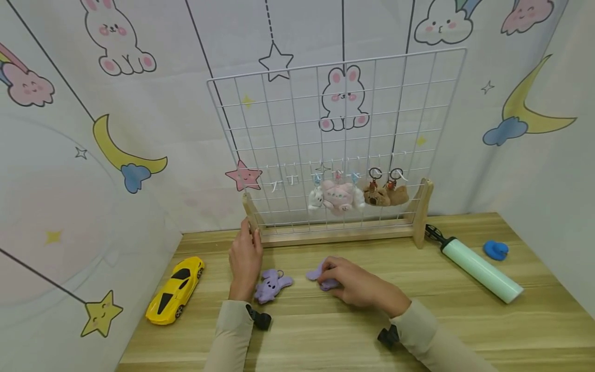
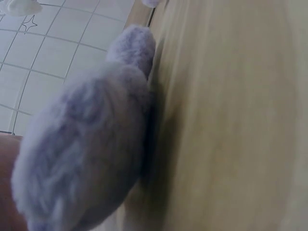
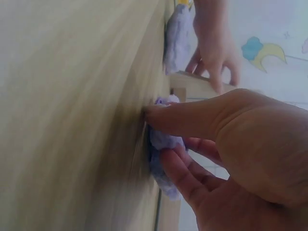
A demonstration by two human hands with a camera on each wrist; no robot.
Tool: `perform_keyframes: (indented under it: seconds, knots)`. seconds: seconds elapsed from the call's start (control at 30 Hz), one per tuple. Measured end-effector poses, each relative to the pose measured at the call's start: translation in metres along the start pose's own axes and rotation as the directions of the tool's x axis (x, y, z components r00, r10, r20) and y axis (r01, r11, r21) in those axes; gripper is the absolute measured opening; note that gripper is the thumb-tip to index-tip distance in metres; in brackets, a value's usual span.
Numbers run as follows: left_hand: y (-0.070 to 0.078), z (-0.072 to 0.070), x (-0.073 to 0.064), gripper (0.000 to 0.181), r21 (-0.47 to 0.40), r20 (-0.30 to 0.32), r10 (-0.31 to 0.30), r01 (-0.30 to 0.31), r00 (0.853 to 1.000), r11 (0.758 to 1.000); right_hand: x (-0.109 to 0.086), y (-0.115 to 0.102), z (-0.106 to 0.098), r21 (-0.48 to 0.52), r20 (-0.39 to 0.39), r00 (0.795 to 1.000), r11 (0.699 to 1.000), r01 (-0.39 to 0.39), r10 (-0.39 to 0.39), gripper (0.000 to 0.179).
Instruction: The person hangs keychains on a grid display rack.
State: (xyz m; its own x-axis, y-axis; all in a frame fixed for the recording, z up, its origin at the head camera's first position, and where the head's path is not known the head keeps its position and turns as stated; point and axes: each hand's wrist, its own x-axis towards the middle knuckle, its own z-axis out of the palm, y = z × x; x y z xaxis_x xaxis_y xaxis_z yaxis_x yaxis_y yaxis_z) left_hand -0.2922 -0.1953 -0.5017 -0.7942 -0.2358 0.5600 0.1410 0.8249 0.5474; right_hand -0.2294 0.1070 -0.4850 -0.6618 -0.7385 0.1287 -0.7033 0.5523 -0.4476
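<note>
My right hand (image 1: 355, 281) pinches a purple plush keychain (image 1: 316, 273) on the table, between thumb and fingers in the right wrist view; the hand hides much of this plush (image 3: 166, 139). My left hand (image 1: 246, 258) grips the left wooden foot (image 1: 252, 212) of the wire grid rack (image 1: 288, 134), thumb and fingers on either side of it. Just right of the left wrist lies a second purple plush keychain (image 1: 271, 285), with a dark face and a metal ring; it fills much of the left wrist view as a furry plush (image 2: 82, 149).
Small plush keychains, white and pink (image 1: 338, 195) and brown (image 1: 377, 195), hang on the rack's hooks beside bare white hooks (image 1: 274, 186). A yellow toy car (image 1: 176, 290) stands at left. At right lie a pale green hand pump (image 1: 481, 269) and a blue toy duck (image 1: 496, 250).
</note>
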Motion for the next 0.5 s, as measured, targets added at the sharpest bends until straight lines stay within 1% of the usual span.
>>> perform_keyframes:
  seconds: [0.13, 0.27, 0.37, 0.5]
  knots:
    - [0.0003, 0.0001, 0.0002, 0.04, -0.002, 0.001, -0.002, 0.002, 1.0, 1.0, -0.0002, -0.0011, 0.0031, -0.027, -0.021, 1.0, 1.0, -0.005, 0.004, 0.03]
    - [0.001, -0.0007, 0.0001, 0.039, -0.003, 0.006, -0.006, 0.006, 1.0, 1.0, -0.0015, -0.0044, 0.0043, -0.057, -0.034, 0.999, 0.998, -0.031, 0.029, 0.03]
    - [0.0016, -0.0014, -0.0002, 0.039, -0.006, 0.009, -0.01, 0.01, 1.0, 1.0, -0.0024, -0.0072, 0.0034, -0.071, -0.044, 0.998, 0.997, -0.042, 0.039, 0.025]
    - [0.0014, -0.0008, -0.0006, 0.038, -0.008, 0.005, -0.011, 0.011, 1.0, 1.0, -0.0039, -0.009, 0.002, -0.089, -0.053, 0.998, 0.995, -0.034, 0.03, 0.018]
